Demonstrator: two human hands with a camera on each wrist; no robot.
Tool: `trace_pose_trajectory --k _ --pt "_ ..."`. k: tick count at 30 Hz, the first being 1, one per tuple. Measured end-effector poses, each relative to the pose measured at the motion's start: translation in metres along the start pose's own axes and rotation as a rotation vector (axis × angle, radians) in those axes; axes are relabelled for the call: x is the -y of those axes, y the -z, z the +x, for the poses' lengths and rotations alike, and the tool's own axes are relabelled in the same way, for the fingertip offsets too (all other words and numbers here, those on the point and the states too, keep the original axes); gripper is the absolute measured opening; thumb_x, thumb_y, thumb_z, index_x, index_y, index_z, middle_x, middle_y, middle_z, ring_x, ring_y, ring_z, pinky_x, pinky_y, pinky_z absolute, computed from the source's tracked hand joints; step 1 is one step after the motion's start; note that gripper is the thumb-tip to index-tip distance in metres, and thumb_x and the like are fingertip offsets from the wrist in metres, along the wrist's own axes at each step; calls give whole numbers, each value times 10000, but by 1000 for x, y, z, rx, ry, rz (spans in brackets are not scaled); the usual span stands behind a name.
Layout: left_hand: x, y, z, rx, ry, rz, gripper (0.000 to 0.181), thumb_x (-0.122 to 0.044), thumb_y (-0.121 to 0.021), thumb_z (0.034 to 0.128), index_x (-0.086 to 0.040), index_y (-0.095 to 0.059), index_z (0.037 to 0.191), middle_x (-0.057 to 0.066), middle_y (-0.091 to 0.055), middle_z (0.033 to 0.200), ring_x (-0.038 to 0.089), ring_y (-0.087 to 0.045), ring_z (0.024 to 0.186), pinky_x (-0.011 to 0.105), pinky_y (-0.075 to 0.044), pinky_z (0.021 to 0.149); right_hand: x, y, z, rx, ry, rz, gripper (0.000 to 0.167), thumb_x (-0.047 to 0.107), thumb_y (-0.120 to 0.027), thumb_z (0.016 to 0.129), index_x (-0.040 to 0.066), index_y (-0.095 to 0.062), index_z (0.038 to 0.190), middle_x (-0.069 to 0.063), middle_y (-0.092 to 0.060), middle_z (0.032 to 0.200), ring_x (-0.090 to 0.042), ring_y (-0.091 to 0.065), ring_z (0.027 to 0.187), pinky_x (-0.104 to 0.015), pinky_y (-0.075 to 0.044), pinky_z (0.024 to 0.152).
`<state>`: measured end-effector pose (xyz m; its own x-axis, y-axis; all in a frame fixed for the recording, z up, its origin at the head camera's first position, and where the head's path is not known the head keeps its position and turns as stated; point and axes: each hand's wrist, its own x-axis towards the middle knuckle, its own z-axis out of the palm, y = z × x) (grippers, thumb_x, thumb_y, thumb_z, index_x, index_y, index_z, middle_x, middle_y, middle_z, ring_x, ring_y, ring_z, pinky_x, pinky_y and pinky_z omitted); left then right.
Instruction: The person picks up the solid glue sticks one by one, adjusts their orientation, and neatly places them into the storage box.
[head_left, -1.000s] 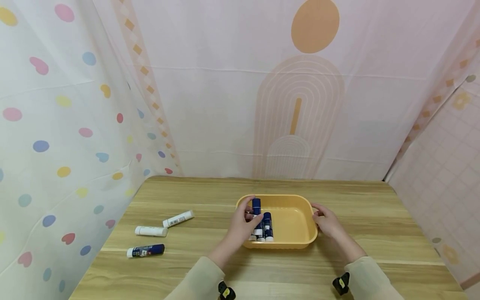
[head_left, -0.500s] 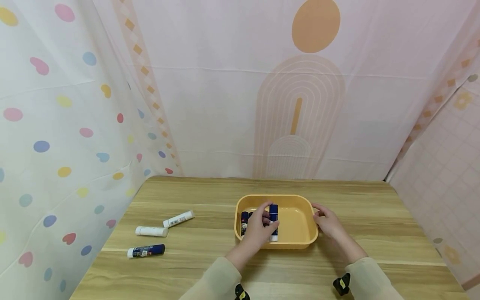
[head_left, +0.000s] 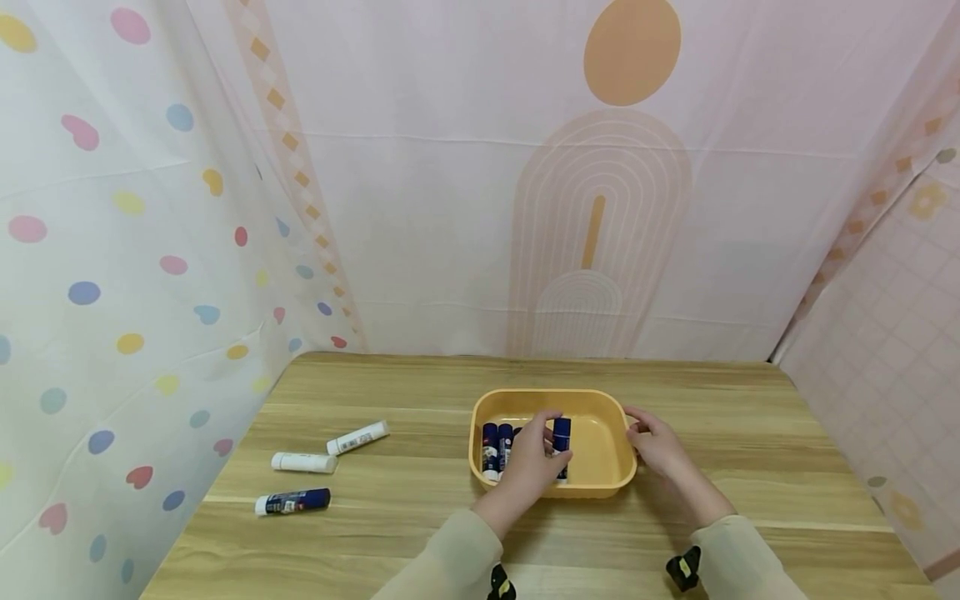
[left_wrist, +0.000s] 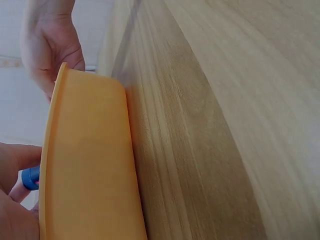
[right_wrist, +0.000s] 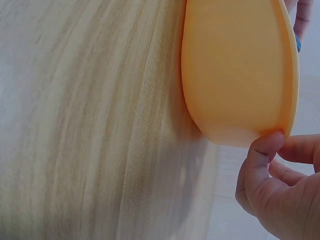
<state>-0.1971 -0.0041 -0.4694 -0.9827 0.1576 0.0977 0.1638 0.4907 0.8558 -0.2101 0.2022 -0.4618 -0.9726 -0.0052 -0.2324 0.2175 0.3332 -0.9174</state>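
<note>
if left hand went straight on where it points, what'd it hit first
The left hand, holding a dark-blue glue stick, would probably meet the far wall of the yellow tray first, though its height is unclear.

tray (head_left: 592, 450): on tabletop (head_left: 712, 417) | tubes (head_left: 490, 450): in tray, toward its nine o'clock end | three loose tubes (head_left: 292, 502): on tabletop, tray's nine o'clock | curtain (head_left: 450, 250): twelve o'clock, behind tabletop

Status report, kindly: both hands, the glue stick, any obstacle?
Left hand pinching blue glue stick at yellow tray. Right hand gripping tray. No obstacle seen.
</note>
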Motion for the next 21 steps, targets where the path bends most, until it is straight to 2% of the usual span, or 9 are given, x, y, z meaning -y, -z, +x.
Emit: trace_pose_trajectory --k 9,13,17,21 --pt "-3 -5 3 8 14 144 545 -78 -754 784 -125 -517 1273 3 -534 850 98 -473 712 226 -431 615 -1 1 1 -2 17 -3 440 24 -417 981 -25 -363 1415 -122 -432 1011 -154 -479 754 -238 -456 585" --pt "-5 -7 4 14 12 218 545 -100 -757 787 -139 -513 1273 48 -599 989 148 -556 800 288 -487 682 -1 1 1 0 17 -2 440 25 -415 982 -26 -359 1416 -126 -429 1011 -154 -480 749 -240 -459 583" --pt "-6 -9 6 8 1 332 540 -154 -763 791 -165 -508 1267 75 -612 1158 195 -616 898 346 -521 744 -1 1 0 1 13 7 439 17 -412 981 -21 -365 1415 -131 -430 1013 -158 -483 735 -246 -459 575" --pt "-5 -12 8 -8 -8 450 537 -223 -778 778 -191 -514 1245 51 -637 1132 199 -614 856 343 -515 702 -1 1 0 2 9 2 439 19 -410 980 -12 -368 1417 -131 -431 1014 -162 -484 732 -250 -459 575"
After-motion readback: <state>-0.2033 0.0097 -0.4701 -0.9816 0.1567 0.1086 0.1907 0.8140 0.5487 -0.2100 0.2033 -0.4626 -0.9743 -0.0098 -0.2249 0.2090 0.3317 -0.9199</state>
